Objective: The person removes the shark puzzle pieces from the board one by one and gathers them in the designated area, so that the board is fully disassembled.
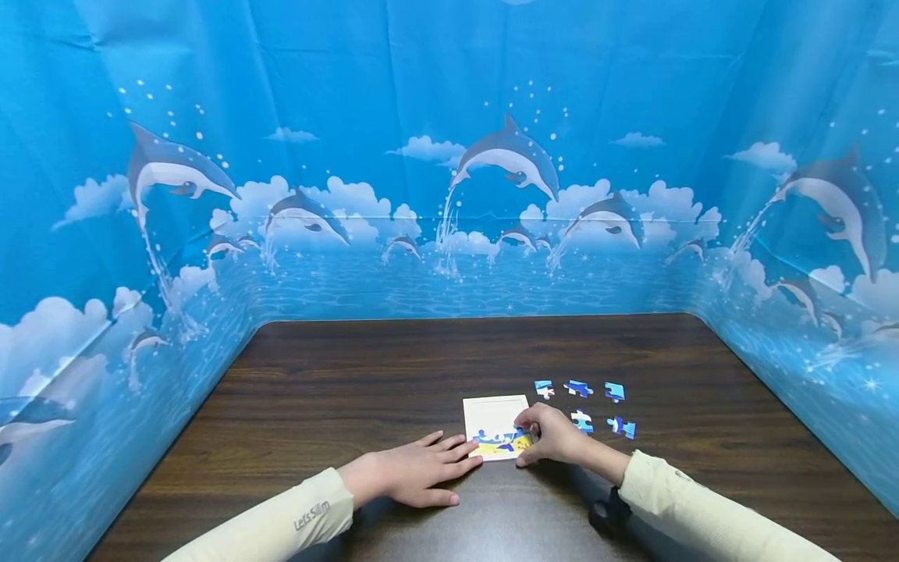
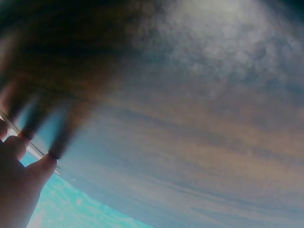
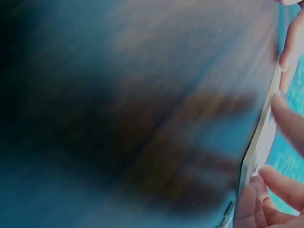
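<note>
A small white jigsaw puzzle board [image 1: 495,410] lies on the table in the head view. Yellow and blue puzzle pieces [image 1: 495,445] fill its lower part, and its upper part shows white. My left hand [image 1: 421,472] lies flat with spread fingers, its fingertips at the board's left edge. At the lower right corner, my right hand [image 1: 555,435] curls its fingers and thumb around a puzzle piece [image 1: 524,440], largely covered by the hand. In the right wrist view the fingers [image 3: 285,185] meet the board's edge.
Several loose blue and white puzzle pieces [image 1: 578,388] lie in two rows right of the board. A dark object [image 1: 609,511] shows under the right wrist. A blue dolphin-print curtain [image 1: 393,281] encloses the back and sides of the brown wooden table [image 1: 337,382].
</note>
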The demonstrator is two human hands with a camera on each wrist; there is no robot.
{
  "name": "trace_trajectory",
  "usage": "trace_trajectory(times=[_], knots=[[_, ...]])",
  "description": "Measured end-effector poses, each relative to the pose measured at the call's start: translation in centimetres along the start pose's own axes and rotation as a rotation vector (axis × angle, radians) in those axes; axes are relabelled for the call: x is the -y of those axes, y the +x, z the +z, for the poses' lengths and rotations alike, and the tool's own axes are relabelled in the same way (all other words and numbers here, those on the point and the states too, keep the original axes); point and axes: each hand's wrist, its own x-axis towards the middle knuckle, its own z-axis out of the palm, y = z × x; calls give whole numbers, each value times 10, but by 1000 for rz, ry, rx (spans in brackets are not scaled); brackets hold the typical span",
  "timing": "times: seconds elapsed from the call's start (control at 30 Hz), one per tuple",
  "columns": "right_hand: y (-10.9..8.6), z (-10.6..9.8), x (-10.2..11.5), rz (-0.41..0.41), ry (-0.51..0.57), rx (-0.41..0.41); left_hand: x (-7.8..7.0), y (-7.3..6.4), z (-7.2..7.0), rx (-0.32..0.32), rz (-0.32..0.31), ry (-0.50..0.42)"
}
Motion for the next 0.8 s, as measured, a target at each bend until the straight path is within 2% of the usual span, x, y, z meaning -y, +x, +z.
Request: trace_trajectory(times=[0.13,0.57,0.7,0.8], knots=[[3,0,4,4,-108,37,0,0,1,0,1,-1],[17,-1,9,88,-83,92,0,0,-1,-22,6,52],[19,0,10,135,-70,104,-2,6,-3,-37,26,59],[20,1,9,130,-68,99,-4,14,-6,-44,35,63]])
